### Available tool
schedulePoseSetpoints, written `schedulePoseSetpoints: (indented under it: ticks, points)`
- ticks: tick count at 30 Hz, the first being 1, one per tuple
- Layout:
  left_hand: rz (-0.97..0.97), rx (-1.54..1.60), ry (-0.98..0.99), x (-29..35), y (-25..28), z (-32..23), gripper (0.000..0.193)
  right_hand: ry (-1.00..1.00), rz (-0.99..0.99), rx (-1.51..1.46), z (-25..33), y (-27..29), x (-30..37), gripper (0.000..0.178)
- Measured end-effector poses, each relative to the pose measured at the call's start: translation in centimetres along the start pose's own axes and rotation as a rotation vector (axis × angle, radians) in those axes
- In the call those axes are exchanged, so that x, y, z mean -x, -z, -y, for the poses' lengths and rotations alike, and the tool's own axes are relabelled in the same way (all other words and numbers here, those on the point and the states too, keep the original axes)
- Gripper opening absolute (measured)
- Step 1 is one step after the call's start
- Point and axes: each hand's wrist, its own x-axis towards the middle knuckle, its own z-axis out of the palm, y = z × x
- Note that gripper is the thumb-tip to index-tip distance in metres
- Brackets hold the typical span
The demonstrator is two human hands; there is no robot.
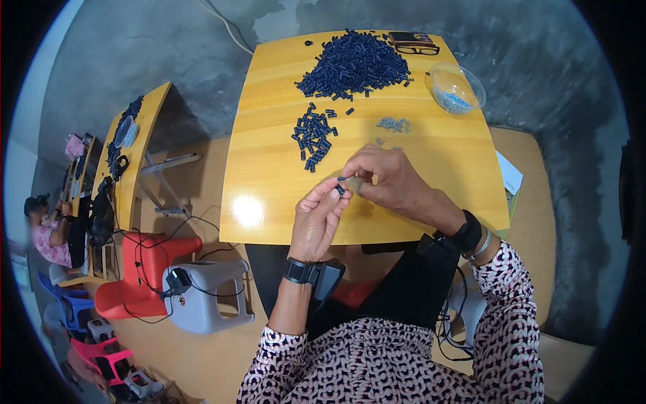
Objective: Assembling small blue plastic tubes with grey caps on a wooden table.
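My left hand is over the near part of the yellow table and pinches a small dark blue plastic piece between thumb and fingers. Fingertip to fingertip with it, my right hand is closed in a pinch against the same spot. A small greyish-tan thing shows at its fingertips; its kind is too small to tell. Beyond the hands lies a loose group of dark blue pieces. Tiny silvery parts lie scattered to the right of that group.
A big heap of dark blue pieces covers the table's far part. Glasses lie beside a calculator. A clear bowl holds small parts. At left stand a red chair, a grey stool and a second table.
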Motion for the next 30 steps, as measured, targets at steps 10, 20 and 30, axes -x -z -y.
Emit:
schedulePoseSetpoints:
  ticks: [10,20,30]
  points:
    - [-0.058,-0.033,-0.011,0.3,0.0,0.1,0.025,0.119,-0.045,0.02,-0.6,-1.1,1.6,0.013]
    - [-0.012,-0.038,-0.034,0.4,-0.3,0.2,0.02,0.129,-0.12,0.057,-0.4,-1.8,2.4,0.018]
    - [-0.025,-0.081,-0.023,0.3,-0.3,0.1,0.016,0.139,-0.167,0.05,-0.1,-2.2,2.7,0.022]
